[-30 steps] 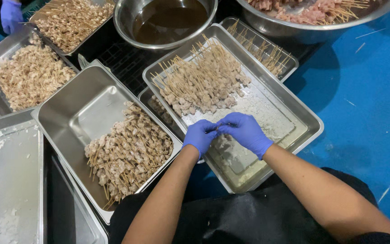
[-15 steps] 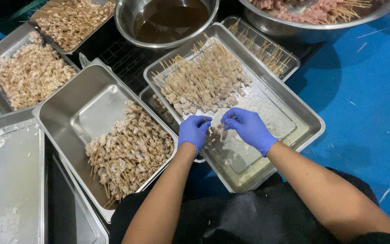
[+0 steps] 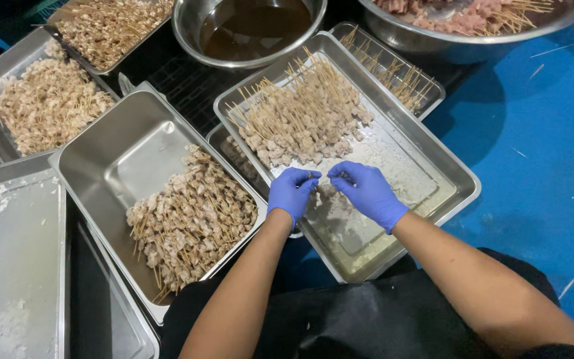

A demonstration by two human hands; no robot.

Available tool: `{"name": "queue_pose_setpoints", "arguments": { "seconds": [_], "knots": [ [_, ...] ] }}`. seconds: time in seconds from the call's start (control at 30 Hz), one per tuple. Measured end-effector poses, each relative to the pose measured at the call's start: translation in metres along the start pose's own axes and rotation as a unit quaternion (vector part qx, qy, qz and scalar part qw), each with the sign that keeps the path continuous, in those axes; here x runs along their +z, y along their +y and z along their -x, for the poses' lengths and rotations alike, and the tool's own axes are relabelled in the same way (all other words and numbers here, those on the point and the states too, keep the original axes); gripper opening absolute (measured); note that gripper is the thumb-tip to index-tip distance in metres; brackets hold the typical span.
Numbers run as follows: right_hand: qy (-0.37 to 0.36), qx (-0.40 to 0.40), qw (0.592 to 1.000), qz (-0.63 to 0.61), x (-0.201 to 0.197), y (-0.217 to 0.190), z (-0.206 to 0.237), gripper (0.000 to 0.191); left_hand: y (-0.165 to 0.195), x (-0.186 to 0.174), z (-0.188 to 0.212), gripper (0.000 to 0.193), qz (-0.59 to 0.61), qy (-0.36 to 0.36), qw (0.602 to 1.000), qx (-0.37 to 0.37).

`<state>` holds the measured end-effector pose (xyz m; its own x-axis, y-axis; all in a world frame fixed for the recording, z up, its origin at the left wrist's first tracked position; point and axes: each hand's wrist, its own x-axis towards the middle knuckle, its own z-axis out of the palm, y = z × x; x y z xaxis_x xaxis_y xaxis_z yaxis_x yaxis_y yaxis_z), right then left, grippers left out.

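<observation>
Both my hands wear blue gloves and meet over a floured steel tray [image 3: 450, 174]. My left hand [image 3: 291, 193] pinches a small piece between thumb and fingers. My right hand [image 3: 367, 191] pinches the other end of the same small skewered piece; the item itself is mostly hidden by the fingers. Just beyond the hands lies a pile of breaded meat skewers [image 3: 303, 118] in the same tray. To the left, a deep steel pan [image 3: 111, 149] holds another heap of coated skewers [image 3: 191, 216].
A steel bowl of dark sauce [image 3: 254, 26] sits at the top. A large bowl of raw skewers [image 3: 473, 16] is at top right. Trays of coated skewers [image 3: 44, 103] lie at left, a floured flat tray [image 3: 11, 266] at lower left. Blue floor spreads right.
Both hands have shifted slightly up and left over the tray, closer to the skewer pile, still pinching together at the same small piece.
</observation>
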<state>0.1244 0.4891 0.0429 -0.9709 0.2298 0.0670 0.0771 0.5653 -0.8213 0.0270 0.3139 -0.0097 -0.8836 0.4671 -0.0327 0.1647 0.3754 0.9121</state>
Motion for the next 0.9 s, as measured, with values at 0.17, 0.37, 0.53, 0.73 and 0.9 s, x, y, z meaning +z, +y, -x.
{"name": "queue_pose_setpoints", "arguments": {
  "seconds": [0.17,0.37,0.53,0.73,0.9],
  "knots": [
    [-0.005,-0.013,0.999,-0.038,0.016,0.016,0.002,0.024,0.0,0.004,0.007,0.023,-0.039,-0.04,0.998,0.033],
    [-0.012,-0.008,0.999,-0.045,0.026,0.024,0.006,0.025,-0.005,0.009,0.008,0.024,0.021,-0.039,0.999,-0.026],
    [-0.01,-0.017,0.999,-0.029,0.029,0.024,0.005,0.026,-0.003,0.009,0.007,0.036,0.064,-0.047,0.996,-0.038],
    [0.003,-0.034,0.999,0.032,0.031,0.031,0.002,0.024,0.005,0.008,0.008,0.043,0.11,-0.054,0.992,-0.042],
    [0.014,-0.025,1.0,0.001,0.029,0.036,0.001,0.023,0.008,0.009,0.007,0.031,0.085,-0.045,0.994,-0.055]
  ]
}}
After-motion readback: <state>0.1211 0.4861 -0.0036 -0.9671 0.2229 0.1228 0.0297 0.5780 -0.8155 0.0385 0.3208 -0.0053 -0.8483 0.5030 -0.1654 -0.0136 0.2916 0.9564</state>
